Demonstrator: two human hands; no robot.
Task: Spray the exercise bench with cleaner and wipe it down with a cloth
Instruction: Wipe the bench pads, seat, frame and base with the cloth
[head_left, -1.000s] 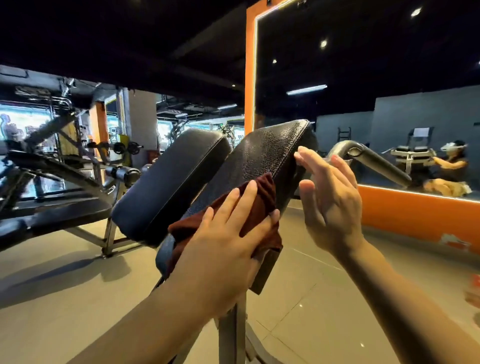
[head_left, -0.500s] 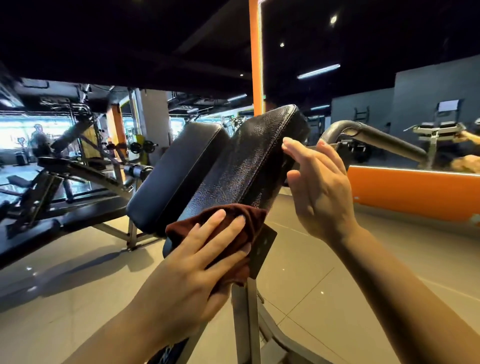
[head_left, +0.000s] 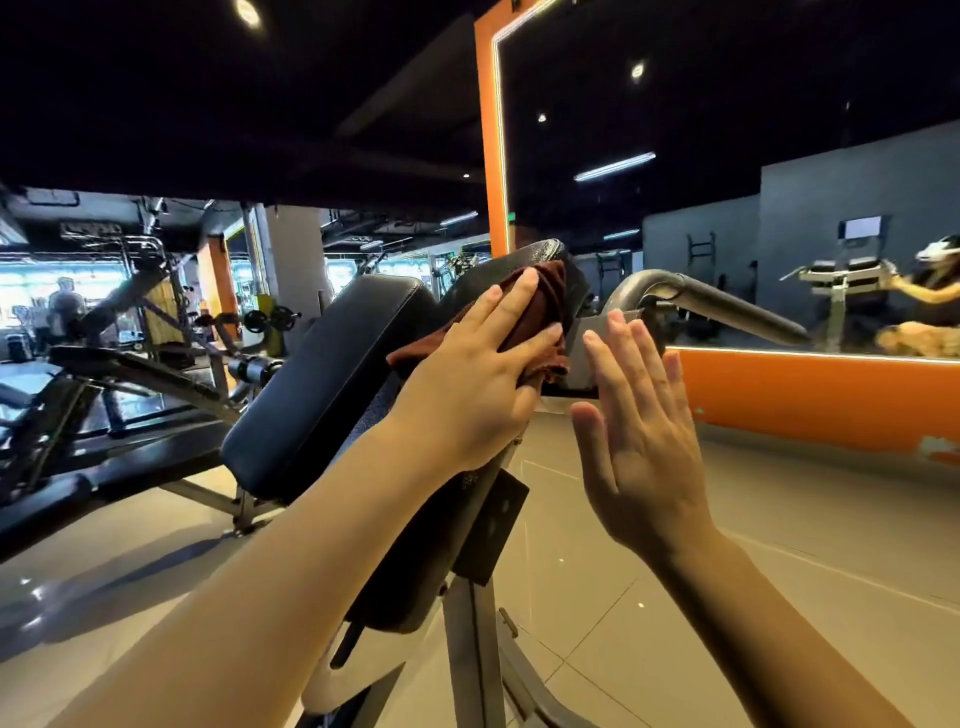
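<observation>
Wiping underway: left hand (head_left: 467, 374), fingers flat, presses the cloth (head_left: 540, 306) near the bench pad (head_left: 332, 364) top; right hand (head_left: 639, 431) open, empty; no sprayer visible.

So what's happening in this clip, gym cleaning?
Yes. A person is wiping an angled black bench pad in a gym. The left hand presses a reddish-brown cloth flat against the pad's upper end, fingers straight. The right hand is open with its palm toward the pad's right side; whether it touches is unclear. A second black pad sits just to the left, uncovered. No spray bottle is in view.
</observation>
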